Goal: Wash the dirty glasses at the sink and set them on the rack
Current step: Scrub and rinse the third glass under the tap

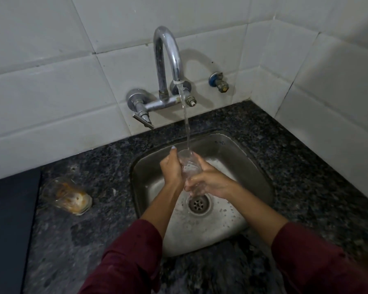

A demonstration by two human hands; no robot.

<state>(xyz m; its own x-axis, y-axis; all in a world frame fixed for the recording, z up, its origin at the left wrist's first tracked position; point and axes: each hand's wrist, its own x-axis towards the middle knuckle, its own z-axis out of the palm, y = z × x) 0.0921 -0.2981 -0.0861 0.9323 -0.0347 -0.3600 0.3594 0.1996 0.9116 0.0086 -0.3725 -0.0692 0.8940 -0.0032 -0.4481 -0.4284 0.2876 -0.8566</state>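
A clear glass (189, 166) is held upright over the steel sink (251, 166), its mouth under the running stream from the tap (168, 60). My left hand (172, 168) wraps its left side, fingers up near the rim. My right hand (210, 181) grips its lower part and base. Water fills and spills over the glass. A second glass (66, 194), smeared with orange-brown residue, lies on its side on the dark granite counter (98, 166) left of the sink.
The sink drain (198, 204) sits below my hands, with water drops around it. White tiled walls close in behind and on the right. A capped valve (220, 82) juts from the wall. A dark flat surface (9, 230) borders the counter's left edge.
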